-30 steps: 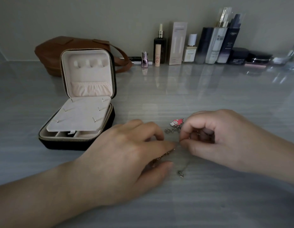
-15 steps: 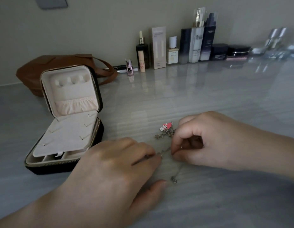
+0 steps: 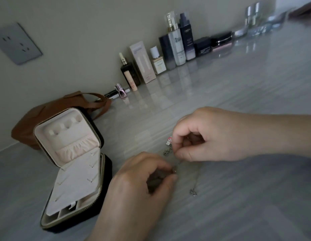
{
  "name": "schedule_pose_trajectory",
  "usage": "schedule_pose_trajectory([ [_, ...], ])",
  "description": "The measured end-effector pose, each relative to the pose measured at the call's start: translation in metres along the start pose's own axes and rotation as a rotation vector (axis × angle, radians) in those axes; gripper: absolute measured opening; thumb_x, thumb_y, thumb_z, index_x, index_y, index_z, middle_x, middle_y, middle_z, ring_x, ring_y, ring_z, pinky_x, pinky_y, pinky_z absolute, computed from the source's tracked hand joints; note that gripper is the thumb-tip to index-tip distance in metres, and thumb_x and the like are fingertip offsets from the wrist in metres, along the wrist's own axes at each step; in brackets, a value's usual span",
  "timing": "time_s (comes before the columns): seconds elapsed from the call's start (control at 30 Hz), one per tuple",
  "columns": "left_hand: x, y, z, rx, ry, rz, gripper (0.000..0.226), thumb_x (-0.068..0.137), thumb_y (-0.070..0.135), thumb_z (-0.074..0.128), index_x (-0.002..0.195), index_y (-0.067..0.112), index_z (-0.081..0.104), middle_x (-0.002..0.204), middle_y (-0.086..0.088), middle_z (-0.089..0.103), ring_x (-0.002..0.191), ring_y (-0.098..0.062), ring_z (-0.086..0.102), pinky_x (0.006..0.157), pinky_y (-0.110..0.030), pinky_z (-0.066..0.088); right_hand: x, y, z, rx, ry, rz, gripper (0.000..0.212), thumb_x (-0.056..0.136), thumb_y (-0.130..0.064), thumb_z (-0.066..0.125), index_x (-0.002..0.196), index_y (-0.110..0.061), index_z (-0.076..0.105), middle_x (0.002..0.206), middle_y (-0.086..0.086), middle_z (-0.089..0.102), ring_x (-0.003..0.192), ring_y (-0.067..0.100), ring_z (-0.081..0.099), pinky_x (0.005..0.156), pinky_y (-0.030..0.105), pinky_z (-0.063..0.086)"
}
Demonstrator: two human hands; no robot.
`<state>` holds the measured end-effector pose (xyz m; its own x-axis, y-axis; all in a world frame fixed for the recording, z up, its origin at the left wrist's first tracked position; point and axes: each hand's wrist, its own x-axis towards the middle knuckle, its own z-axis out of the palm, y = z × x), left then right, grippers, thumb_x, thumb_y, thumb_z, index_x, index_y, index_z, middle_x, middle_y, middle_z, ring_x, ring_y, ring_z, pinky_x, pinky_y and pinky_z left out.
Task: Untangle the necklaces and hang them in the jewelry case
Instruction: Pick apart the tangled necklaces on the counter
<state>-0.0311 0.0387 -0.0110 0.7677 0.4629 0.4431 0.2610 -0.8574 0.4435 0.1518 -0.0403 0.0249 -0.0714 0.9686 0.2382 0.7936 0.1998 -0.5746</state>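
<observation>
Pinched the necklaces at two spots, low over the table; held one strand in the right hand, thumb and forefinger closed on it, other fingers curled in; held a small link or bead of chain in the left hand, fingertips shut round it, exact piece too blurred to tell.

Found the tangle between both hands, touching the table; noted pink charm just beside the right knuckles; noted clasp end trailing loose toward the near edge, apart from both hands.

Saw jewelry case open, well to the left of the hands, lid upright, hooks in the lid bare; judged untangling under way, nothing hung yet.

Flagged risks: could tighten the knot by pulling both pinches apart hard; could snap or kink a fine link that way; could pick the wrong loop, given dim light and thin strands hard to tell apart; could snag the charm in the knot if dragged through; could lose the pinch, the chain being thin and slippery.
</observation>
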Motion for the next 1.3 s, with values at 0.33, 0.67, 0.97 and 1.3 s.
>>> schedule_pose_trajectory([
  [0.33, 0.006, -0.004, 0.002, -0.137, 0.047, 0.037, 0.017, 0.073, 0.036, 0.062, 0.084, 0.028, 0.072, 0.075, 0.014, 0.067, 0.065, 0.001, 0.061, 0.061, -0.006, 0.042, 0.001, 0.001, 0.001, 0.101, 0.023, 0.012, 0.015, 0.083, -0.019, 0.068, 0.072, -0.026, 0.062, 0.051, -0.025, 0.053, 0.054, -0.009, 0.052, 0.053, 0.006, 0.036],
  [0.67, 0.001, 0.009, 0.000, -0.211, 0.078, -0.118, 0.010, 0.058, 0.032, 0.073, 0.068, 0.031, 0.069, 0.055, 0.017, 0.061, 0.053, 0.006, 0.055, 0.052, -0.001, 0.036, 0.000, -0.002, 0.001, 0.105, 0.010, 0.027, 0.020, 0.080, -0.022, 0.070, 0.066, -0.031, 0.060, 0.054, -0.023, 0.055, 0.053, -0.007, 0.053, 0.051, 0.006, 0.036],
  [0.97, 0.006, 0.003, -0.001, -0.164, 0.037, 0.018, 0.012, 0.073, 0.037, 0.062, 0.080, 0.032, 0.069, 0.070, 0.013, 0.065, 0.063, -0.001, 0.060, 0.059, -0.004, 0.037, -0.001, -0.005, 0.001, 0.106, 0.002, 0.034, 0.020, 0.080, -0.020, 0.070, 0.066, -0.030, 0.060, 0.052, -0.027, 0.054, 0.053, -0.009, 0.053, 0.051, 0.005, 0.036],
  [1.3, 0.004, 0.005, -0.002, -0.151, 0.077, -0.060, 0.019, 0.059, 0.046, 0.072, 0.070, 0.031, 0.065, 0.061, 0.014, 0.060, 0.056, 0.005, 0.053, 0.054, -0.001, 0.035, -0.001, -0.005, 0.002, 0.137, -0.008, 0.041, 0.011, 0.080, -0.020, 0.071, 0.071, -0.024, 0.066, 0.052, -0.019, 0.055, 0.050, -0.004, 0.052, 0.049, 0.007, 0.036],
])
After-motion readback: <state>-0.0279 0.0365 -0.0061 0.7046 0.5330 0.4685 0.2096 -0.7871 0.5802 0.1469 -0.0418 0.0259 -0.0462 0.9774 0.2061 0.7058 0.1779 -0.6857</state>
